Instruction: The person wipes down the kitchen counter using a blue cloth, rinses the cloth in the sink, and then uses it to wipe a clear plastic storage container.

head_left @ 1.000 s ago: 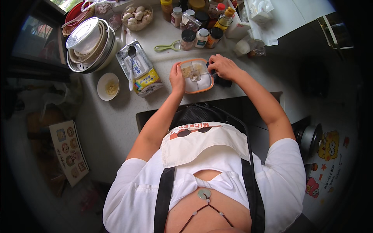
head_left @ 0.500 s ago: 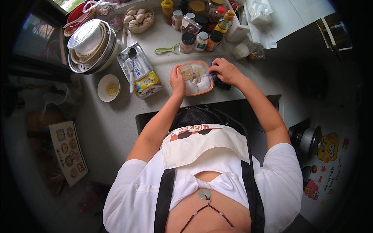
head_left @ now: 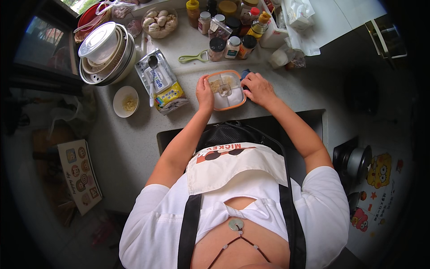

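A squarish clear seasoning box (head_left: 230, 95) with an orange rim sits on the counter in front of me. It is divided into compartments, with white grains in some and yellowish or brownish contents in others. My left hand (head_left: 205, 93) holds the box's left side, its fingers together along the wall. At the right edge, my right hand (head_left: 260, 89) grips with bent fingers; its fingertips are partly hidden. A dark blue cloth (head_left: 245, 73) pokes out beside that hand, mostly covered by it.
Left of the box lie an opened silver-and-yellow packet (head_left: 168, 92) with a spoon (head_left: 152, 78) on top and a white bowl (head_left: 126, 102) of chopped pieces. Beyond are stacked basins (head_left: 107, 56), a garlic bowl (head_left: 159, 23), a green peeler (head_left: 193, 57) and several seasoning jars (head_left: 232, 47).
My right hand has turned and come down against the box's right edge, covering more of the dark cloth. My left hand and the box have stayed in place.
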Available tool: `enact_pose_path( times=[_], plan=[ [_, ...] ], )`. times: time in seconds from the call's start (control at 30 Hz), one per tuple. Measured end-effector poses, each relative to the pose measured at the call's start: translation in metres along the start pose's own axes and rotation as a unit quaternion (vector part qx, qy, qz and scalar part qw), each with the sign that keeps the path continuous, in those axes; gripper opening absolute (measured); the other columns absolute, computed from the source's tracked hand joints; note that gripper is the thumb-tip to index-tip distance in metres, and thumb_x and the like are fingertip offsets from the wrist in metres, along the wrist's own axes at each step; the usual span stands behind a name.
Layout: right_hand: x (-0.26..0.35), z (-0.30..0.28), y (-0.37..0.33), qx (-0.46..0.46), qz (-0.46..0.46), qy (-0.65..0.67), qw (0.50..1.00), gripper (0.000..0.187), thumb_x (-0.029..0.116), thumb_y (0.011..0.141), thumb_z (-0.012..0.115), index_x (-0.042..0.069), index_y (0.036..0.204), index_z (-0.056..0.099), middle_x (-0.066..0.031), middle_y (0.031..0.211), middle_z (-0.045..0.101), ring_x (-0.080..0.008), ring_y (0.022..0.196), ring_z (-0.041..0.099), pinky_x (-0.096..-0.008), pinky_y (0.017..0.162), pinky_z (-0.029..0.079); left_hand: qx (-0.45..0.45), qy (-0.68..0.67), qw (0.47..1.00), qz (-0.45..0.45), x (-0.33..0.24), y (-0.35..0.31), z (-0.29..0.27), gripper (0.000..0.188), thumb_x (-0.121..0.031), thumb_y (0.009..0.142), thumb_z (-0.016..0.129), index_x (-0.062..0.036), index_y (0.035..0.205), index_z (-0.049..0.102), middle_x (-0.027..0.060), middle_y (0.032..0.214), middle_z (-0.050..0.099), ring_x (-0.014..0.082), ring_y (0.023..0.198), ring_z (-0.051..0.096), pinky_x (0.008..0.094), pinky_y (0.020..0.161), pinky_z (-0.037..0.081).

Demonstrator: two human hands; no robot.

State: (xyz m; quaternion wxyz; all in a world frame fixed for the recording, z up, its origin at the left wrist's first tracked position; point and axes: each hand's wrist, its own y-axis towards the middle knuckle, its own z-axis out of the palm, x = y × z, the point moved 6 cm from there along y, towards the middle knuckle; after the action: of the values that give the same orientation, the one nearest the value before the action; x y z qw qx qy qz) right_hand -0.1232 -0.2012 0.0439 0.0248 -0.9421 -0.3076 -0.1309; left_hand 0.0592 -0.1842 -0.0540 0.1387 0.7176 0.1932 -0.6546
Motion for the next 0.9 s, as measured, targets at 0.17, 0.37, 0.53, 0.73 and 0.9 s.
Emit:
enact_pose_path(
  times=[0.17, 0.37, 0.53, 0.73, 0.9],
  plan=[
    [0.002, -0.002, 0.001, 0.005, 0.014, 0.005, 1.0, 0.03, 0.012, 0.067, 0.066, 0.009, 0.093, 0.053, -0.0068, 0.092, 0.048, -0.0262, 0.09, 0.05, -0.0385, 0.077, 0.045, -0.004, 0.012, 1.0, 0.01, 0.003, 0.001, 0.0, 0.022, -0.016, 0.09, 0.041, -0.0032, 0.101, 0.055, 0.0152, 0.091, 0.059, 0.0255, 0.084, 0.056, 0.0336, 0.075, 0.043],
    [0.008, -0.003, 0.002, -0.015, 0.01, -0.014, 1.0, 0.027, 0.009, 0.066, 0.064, 0.006, 0.09, 0.054, -0.0093, 0.091, 0.048, -0.0274, 0.089, 0.051, -0.0387, 0.075, 0.047, -0.007, 0.0, 1.0, 0.023, 0.01, 0.003, 0.001, 0.021, -0.015, 0.089, 0.042, -0.0031, 0.101, 0.055, 0.0152, 0.091, 0.059, 0.0268, 0.084, 0.056, 0.0344, 0.075, 0.043],
    [0.017, 0.001, 0.006, 0.012, -0.029, -0.082, 0.996, 0.014, 0.006, 0.067, 0.058, 0.004, 0.081, 0.056, -0.0094, 0.093, 0.047, -0.0256, 0.086, 0.052, -0.0355, 0.071, 0.048, -0.011, 0.019, 1.0, 0.017, 0.003, 0.002, 0.0, 0.021, -0.014, 0.089, 0.042, -0.0033, 0.1, 0.055, 0.0159, 0.092, 0.059, 0.0287, 0.085, 0.056, 0.0354, 0.075, 0.043],
    [0.017, 0.004, 0.005, 0.025, -0.074, -0.095, 0.992, 0.008, 0.006, 0.07, 0.055, 0.005, 0.077, 0.056, -0.0089, 0.093, 0.048, -0.0246, 0.088, 0.051, -0.0348, 0.072, 0.048, -0.014, 0.017, 1.0, 0.02, 0.01, 0.003, 0.002, 0.022, -0.015, 0.088, 0.041, -0.0035, 0.1, 0.056, 0.0164, 0.092, 0.059, 0.0304, 0.086, 0.055, 0.0368, 0.076, 0.042],
    [0.012, 0.004, 0.003, 0.049, -0.114, -0.071, 0.99, 0.007, 0.008, 0.071, 0.053, 0.009, 0.077, 0.057, -0.0077, 0.094, 0.048, -0.0252, 0.087, 0.05, -0.0361, 0.073, 0.046, -0.015, 0.017, 1.0, 0.016, 0.011, 0.003, 0.001, 0.022, -0.015, 0.088, 0.041, -0.0035, 0.1, 0.056, 0.0163, 0.092, 0.059, 0.0307, 0.087, 0.055, 0.0371, 0.077, 0.042]
  ],
)
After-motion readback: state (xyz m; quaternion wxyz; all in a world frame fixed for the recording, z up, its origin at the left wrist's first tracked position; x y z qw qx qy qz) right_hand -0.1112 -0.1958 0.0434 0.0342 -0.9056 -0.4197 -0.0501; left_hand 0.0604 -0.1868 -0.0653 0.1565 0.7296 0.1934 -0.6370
